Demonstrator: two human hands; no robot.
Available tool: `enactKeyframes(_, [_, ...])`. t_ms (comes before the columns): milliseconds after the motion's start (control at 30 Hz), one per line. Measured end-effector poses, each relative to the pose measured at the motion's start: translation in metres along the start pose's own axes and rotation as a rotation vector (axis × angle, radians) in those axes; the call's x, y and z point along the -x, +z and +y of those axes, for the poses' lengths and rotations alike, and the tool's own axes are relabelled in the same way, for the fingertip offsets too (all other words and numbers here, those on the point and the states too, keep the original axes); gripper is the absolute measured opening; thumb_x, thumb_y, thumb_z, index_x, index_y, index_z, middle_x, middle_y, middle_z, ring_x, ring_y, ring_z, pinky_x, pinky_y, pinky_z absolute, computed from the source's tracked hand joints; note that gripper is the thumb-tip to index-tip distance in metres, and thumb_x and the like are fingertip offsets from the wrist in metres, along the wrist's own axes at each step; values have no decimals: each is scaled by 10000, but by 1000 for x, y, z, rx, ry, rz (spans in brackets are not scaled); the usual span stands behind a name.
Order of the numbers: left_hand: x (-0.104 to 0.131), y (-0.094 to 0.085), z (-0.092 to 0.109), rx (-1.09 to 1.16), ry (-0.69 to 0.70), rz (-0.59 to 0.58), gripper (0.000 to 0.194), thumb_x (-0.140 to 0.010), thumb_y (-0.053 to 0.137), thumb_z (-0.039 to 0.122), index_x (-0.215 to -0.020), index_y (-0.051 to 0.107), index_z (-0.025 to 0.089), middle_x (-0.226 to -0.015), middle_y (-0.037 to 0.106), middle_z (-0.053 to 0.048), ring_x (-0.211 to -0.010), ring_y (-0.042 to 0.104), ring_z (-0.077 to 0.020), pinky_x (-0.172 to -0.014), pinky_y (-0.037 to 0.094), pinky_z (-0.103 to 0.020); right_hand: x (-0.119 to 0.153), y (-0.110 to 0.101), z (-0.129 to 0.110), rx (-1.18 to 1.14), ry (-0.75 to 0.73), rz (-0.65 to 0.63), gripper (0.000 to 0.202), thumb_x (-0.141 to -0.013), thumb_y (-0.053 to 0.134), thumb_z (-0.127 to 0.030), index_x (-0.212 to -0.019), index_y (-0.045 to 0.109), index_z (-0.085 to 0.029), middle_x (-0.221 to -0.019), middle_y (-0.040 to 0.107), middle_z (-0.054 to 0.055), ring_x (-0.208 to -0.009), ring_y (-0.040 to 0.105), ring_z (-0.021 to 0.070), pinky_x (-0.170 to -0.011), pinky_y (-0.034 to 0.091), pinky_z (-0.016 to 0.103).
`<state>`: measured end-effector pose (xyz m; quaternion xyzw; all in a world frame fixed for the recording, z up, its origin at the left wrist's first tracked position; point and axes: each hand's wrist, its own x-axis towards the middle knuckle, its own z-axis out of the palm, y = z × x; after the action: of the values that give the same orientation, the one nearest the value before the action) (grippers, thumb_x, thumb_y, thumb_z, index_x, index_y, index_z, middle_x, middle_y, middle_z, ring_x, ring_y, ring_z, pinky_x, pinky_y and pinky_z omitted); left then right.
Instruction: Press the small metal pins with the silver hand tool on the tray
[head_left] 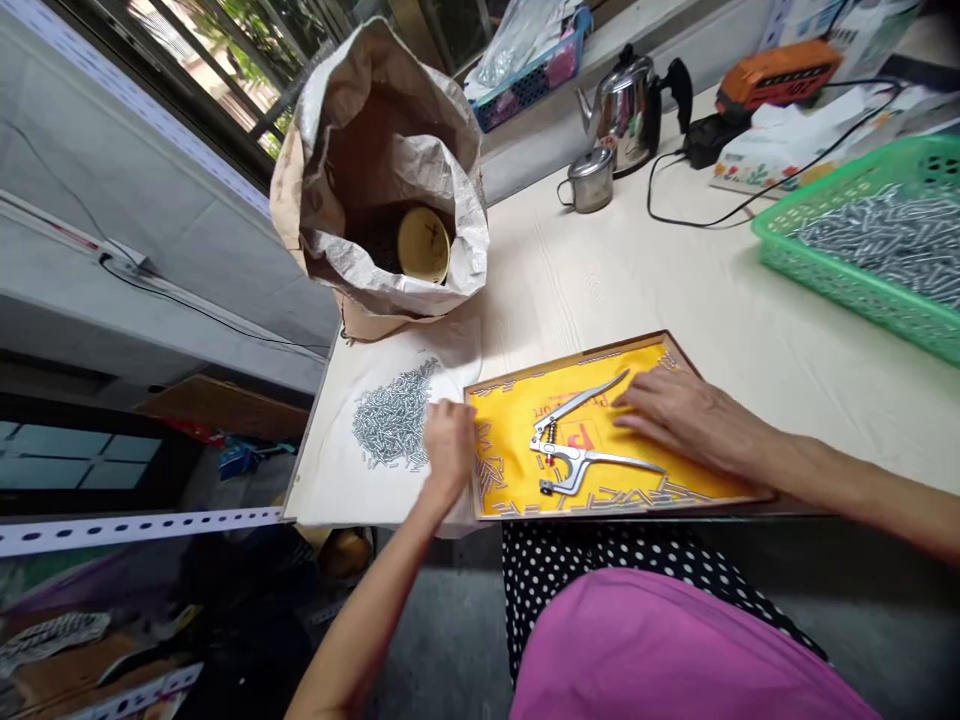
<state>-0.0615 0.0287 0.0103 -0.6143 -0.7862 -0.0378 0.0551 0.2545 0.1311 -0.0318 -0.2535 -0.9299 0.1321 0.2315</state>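
A shallow tray [679, 352] lined with a yellow sheet lies at the table's front edge. On the sheet rests a pair of silver hand pliers [574, 462] with a spring, its handles spread apart. My right hand [667, 415] hovers over or lies on the tray's right part, fingers stretched toward the handles, holding nothing visible. My left hand [450, 445] is curled at the tray's left rim, beside a pile of small metal pins [394, 415] on a white cloth [326, 480]. Whatever its fingers pinch is hidden. Loose pins [491, 472] lie along the tray's edges.
A large paper sack [382, 300] with a yellowish cup [424, 245] inside stands behind the pile. Further back are a metal kettle [626, 110], a lidded metal mug [591, 180] and a black cable [701, 222]. A green basket [847, 285] of metal pieces stands at right.
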Motion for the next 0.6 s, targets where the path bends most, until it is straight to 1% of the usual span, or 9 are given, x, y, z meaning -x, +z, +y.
enactKeyframes(33, [-5, -2, -19, -97, -115, -29, 297, -1002, 491, 290, -951, 750, 154, -1014, 665, -146, -1014, 551, -294, -832, 483, -392, 7, 2, -9, -8, -12, -37, 375, -1039, 402, -439, -959, 684, -204, -889, 661, 84, -820, 581, 234, -752, 403, 376])
enactKeyframes(67, [-8, -3, -36, -173, -178, -79, 289, -989, 514, 299, -956, 748, 133, -1040, 667, -160, -1051, 549, -314, -840, 474, -396, 14, 4, -17, -5, -15, -63, 368, -1031, 430, -461, -951, 682, -205, -872, 660, 75, -812, 581, 235, -748, 393, 377])
enactKeyframes(100, [-9, -3, -49, -226, -212, -128, 291, -981, 529, 312, -964, 746, 120, -1053, 670, -169, -1081, 548, -326, -853, 467, -395, 20, 8, -24, -3, -20, -79, 360, -1019, 460, -483, -958, 681, -205, -876, 663, 71, -820, 583, 239, -755, 386, 380])
enactKeyframes(167, [-7, -5, -63, -284, -249, -205, 314, -981, 526, 336, -984, 738, 106, -1079, 675, -176, -1120, 557, -335, -861, 459, -386, 29, 16, -34, 7, -14, -91, 337, -1005, 497, -491, -968, 676, -207, -894, 662, 67, -840, 579, 245, -773, 377, 386])
enactKeyframes(300, [9, -10, -64, -268, -328, -329, 369, -988, 506, 417, -973, 736, 128, -1111, 689, -170, -1107, 612, -326, -800, 459, -357, 35, 28, -39, 10, 8, -92, 264, -1016, 498, -407, -972, 659, -203, -909, 650, 66, -855, 562, 239, -785, 370, 375])
enactKeyframes(367, [18, -12, -63, -221, -361, -402, 324, -966, 551, 413, -954, 738, 149, -1106, 706, -154, -1083, 639, -311, -784, 452, -342, 35, 31, -38, 10, 12, -89, 250, -1027, 479, -367, -968, 655, -199, -898, 642, 64, -840, 557, 231, -764, 366, 363])
enactKeyframes(433, [26, -12, -65, -166, -392, -443, 253, -955, 574, 365, -952, 735, 169, -1078, 726, -129, -1058, 658, -288, -780, 443, -328, 34, 33, -37, 23, 8, -80, 260, -1034, 461, -353, -953, 652, -196, -880, 637, 64, -818, 553, 228, -740, 362, 357])
enactKeyframes(500, [31, -11, -68, -122, -397, -433, 207, -956, 568, 307, -948, 731, 180, -1055, 738, -112, -1033, 669, -265, -774, 437, -314, 33, 34, -37, 44, 0, -70, 279, -1038, 447, -357, -928, 646, -195, -862, 634, 65, -799, 553, 227, -726, 358, 358])
enactKeyframes(600, [37, -9, -72, -33, -336, -330, 177, -938, 565, 235, -906, 723, 162, -1008, 741, -113, -966, 676, -241, -773, 439, -302, 30, 34, -38, 54, -12, -69, 289, -1042, 440, -358, -897, 633, -198, -837, 631, 61, -777, 558, 221, -719, 357, 354])
